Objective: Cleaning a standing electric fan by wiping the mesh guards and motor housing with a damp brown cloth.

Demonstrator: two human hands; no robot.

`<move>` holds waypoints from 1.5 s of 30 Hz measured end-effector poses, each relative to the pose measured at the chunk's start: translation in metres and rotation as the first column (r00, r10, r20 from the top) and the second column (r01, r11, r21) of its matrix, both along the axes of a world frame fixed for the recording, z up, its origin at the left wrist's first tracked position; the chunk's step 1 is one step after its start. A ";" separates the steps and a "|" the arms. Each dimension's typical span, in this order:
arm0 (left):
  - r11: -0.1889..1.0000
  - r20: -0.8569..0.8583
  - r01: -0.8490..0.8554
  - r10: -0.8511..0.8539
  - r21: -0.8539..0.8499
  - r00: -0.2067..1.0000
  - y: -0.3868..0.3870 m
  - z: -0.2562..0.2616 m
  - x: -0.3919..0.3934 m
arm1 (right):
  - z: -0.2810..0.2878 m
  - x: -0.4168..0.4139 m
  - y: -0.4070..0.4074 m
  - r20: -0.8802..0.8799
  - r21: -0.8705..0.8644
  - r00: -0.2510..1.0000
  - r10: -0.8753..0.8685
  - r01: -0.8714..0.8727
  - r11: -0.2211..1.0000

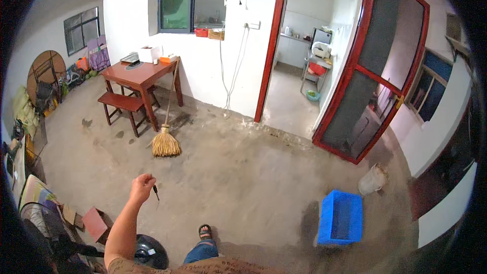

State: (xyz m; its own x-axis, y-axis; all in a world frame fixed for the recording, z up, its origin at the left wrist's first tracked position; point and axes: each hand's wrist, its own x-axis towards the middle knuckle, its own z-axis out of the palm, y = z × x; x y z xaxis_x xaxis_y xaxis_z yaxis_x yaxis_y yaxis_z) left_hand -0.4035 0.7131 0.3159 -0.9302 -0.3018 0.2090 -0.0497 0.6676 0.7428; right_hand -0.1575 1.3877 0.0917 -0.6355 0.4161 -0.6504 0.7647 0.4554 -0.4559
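My left hand (142, 188) is raised out in front of me over the concrete floor. Its fingers are closed on a small thin black object (155, 191) that hangs down and tapers to a fine tip; what it is cannot be made out. A straw broom (166, 144) stands beyond the hand, bristles on the floor and handle leaning against the red wooden table (141, 74). My right hand is out of view. At the bottom, my sandalled foot (204, 231) rests on the floor.
A blue plastic crate (326, 217) and a whitish bucket (370, 182) stand at the right. A red-framed screen door (357, 67) hangs open by a doorway. A red bench (121, 100) stands before the table. At lower left are a black round base (159, 253) and a reddish box (96, 222).
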 end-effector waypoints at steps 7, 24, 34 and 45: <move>0.958 -0.069 -0.144 0.166 0.249 0.984 -0.047 -0.028 -0.075 | -0.022 -0.095 -0.014 -0.167 -0.128 0.983 0.077 -0.099 0.987; 0.762 -0.284 0.286 -0.139 0.581 0.949 -0.033 0.036 -0.453 | -0.040 -0.385 -0.122 -0.335 -0.274 0.936 0.105 -0.204 0.940; 0.901 -0.540 0.248 -0.019 0.355 0.841 -0.040 0.120 -0.635 | -0.010 -0.663 -0.118 -0.324 -0.138 0.944 0.055 -0.105 0.985; 0.896 -0.607 0.079 0.229 0.437 0.761 -0.072 0.198 -0.812 | 0.055 -0.807 -0.072 -0.058 0.111 0.998 0.006 0.000 0.994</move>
State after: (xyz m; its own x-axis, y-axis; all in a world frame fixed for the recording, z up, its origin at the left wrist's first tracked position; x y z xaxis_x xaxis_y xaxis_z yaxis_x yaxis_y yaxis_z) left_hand -1.2158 0.6413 0.5135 -0.5967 -0.5632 0.5717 0.4938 0.3039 0.8147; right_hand -0.9644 1.3154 0.1468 -0.6720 0.4816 -0.5626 0.7372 0.5077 -0.4459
